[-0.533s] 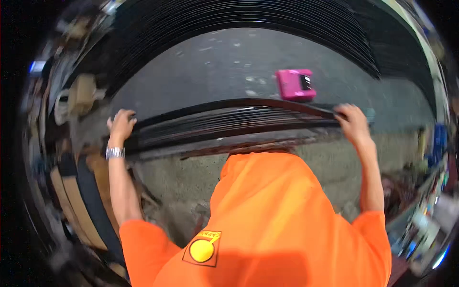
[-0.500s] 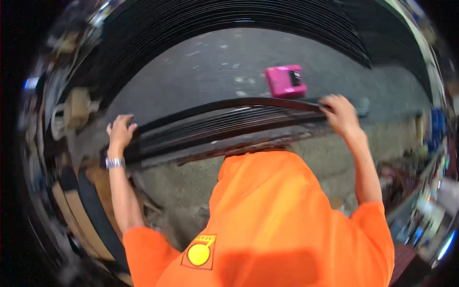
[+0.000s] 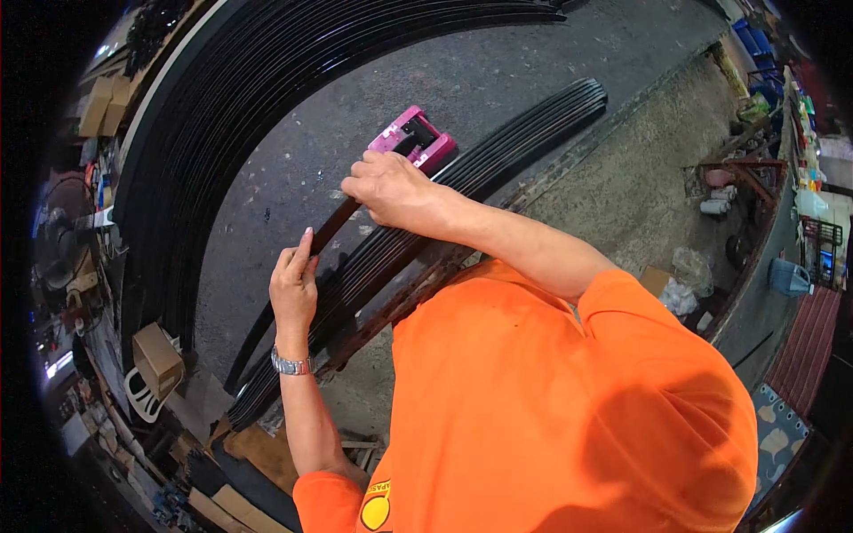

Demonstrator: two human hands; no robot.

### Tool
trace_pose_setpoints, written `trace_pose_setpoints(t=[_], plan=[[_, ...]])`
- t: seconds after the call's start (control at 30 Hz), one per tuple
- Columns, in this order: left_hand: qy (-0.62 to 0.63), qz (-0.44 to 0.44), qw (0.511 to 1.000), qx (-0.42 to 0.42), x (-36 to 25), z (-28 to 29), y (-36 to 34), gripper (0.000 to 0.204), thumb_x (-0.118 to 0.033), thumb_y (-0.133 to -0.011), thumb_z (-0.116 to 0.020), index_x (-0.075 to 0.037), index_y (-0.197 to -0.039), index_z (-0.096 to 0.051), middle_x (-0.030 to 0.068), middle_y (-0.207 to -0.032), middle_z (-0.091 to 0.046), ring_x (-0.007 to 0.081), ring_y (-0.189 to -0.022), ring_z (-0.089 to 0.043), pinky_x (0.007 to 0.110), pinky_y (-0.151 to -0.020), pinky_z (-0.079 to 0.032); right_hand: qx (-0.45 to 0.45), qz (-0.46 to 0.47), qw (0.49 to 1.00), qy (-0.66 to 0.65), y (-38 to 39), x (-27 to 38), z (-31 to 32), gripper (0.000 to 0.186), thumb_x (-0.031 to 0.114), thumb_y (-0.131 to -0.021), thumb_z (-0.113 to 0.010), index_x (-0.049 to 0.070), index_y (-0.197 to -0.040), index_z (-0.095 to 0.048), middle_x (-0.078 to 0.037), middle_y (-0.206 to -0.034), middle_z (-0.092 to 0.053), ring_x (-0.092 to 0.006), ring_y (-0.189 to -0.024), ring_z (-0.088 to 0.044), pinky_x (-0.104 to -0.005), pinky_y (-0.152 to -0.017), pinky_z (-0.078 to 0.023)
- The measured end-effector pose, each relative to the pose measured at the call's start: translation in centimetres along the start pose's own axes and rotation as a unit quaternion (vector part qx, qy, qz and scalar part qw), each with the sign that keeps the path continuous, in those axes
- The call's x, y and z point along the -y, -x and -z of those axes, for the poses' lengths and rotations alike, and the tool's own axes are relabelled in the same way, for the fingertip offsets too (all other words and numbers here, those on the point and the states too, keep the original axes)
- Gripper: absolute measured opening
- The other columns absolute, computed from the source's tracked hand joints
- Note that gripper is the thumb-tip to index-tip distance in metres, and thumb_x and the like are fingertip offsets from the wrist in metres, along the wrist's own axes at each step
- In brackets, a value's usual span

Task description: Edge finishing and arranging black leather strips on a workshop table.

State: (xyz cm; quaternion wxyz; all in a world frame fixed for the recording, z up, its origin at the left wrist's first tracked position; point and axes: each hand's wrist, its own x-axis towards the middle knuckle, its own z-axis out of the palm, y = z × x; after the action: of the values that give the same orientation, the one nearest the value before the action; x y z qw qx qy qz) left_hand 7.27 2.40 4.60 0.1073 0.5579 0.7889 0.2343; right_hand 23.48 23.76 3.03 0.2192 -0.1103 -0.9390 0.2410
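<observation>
1. Currently, the reference item is the pink case (image 3: 435, 153). It lies on the dark surface (image 3: 267, 186); all places below are given from it.
2. Dark strip (image 3: 334, 226): located to the left of the pink case and nearer the person. It runs obliquely from the right hand, past the left hand, and bends gently toward its far left portion.
3. Right hand (image 3: 386, 191): located at the near left corner of the pink case, overlapping it in view. The fingers are curled down and clamped on the dark strip. Contact with the pink case cannot be determined.
4. Left hand (image 3: 293, 289): located well to the left of the pink case, nearer the person. The fingers lie at the dark strip, one fingertip raised along it. Full closure cannot be determined. A metal wristwatch (image 3: 291, 364) is fitted at this wrist.
5. Near stack of strips (image 3: 533, 124): passes diagonally on the person's side of the pink case, extending beyond it to the right and left. The strips lie lengthwise, side by side.
6. Far stack of strips (image 3: 178, 178): curves around the far and left sides of the pink case, well apart from it.
7. Cardboard box (image 3: 158, 360): located far to the left of the pink case, nearer the person, next to a white plastic chair (image 3: 142, 397).
</observation>
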Motion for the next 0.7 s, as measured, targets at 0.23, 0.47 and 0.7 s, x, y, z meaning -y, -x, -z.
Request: trace_pose_setpoints(t=[0.23, 0.47, 0.7], plan=[[-0.062, -0.027, 0.996, -0.05, -1.6, -2.0, -1.5, 0.05, -0.001, -0.087, -0.069, -0.017, -0.134, -0.065, 0.0076, -0.095, -0.067, 0.0261, -0.087, -0.063, 0.038, -0.079, -0.052, -0.034, 0.032, 0.999, 0.005, 0.6, -3.1, 0.2, 0.021, 0.001, -0.069, -0.07, 0.005, -0.089, -0.064, -0.011, -0.086, -0.062, -0.0315, -0.089, -0.062, -0.0415, -0.081, -0.052], [-0.064, -0.02, 0.989, -0.134, -3.2, -3.3, -2.1, 0.038, -0.002, -0.086, -0.07, -0.015, -0.122, -0.071, 0.0066, -0.098, -0.068, 0.0256, -0.088, -0.064, 0.038, -0.079, -0.052, -0.035, 0.034, 0.998, 0.034, 0.6, -2.7, 2.9, 0.024, 0.005, -0.062, -0.075, 0.006, -0.083, -0.062, -0.01, -0.083, -0.062, -0.0314, -0.087, -0.064, -0.0433, -0.076, -0.055], [-0.085, -0.001, 0.983, -0.161, -0.6, -2.3, -0.1, 0.035, -0.001, -0.088, -0.071, -0.013, -0.12, -0.073, 0.0069, -0.098, -0.067, 0.0242, -0.086, -0.063, 0.037, -0.077, -0.052, -0.029, 0.047, 0.998, 0.033, -1.0, -0.2, -0.1, 0.02, 0.004, -0.067, -0.073, 0.008, -0.085, -0.063, -0.008, -0.083, -0.06, -0.0292, -0.082, -0.063, -0.0405, -0.071, -0.055]])
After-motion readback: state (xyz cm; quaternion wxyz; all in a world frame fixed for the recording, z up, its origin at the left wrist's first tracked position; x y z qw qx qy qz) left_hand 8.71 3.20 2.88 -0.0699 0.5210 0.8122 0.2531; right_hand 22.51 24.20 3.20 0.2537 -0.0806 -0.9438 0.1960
